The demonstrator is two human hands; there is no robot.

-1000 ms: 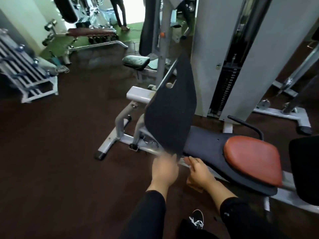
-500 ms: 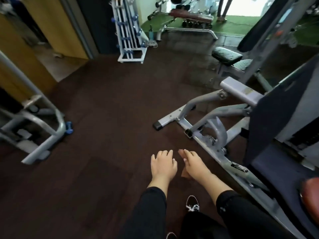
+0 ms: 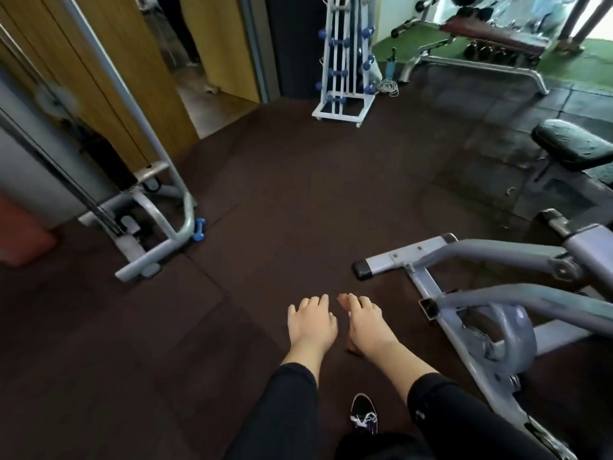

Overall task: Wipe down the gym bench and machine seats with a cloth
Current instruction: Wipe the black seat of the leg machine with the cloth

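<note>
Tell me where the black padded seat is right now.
Head view, far right: the black padded seat stands on its post above the dark floor, beyond the grey machine frame.

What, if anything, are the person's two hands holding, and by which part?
The left hand holds nothing. A brownish scrap shows under the right hand, perhaps a cloth, but what it is and the grip on it cannot be told.

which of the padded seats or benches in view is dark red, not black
The long flat bench at the top right, on the green flooring, has the dark red pad. The other pad, the seat at the right edge, is black and glossy.
</note>
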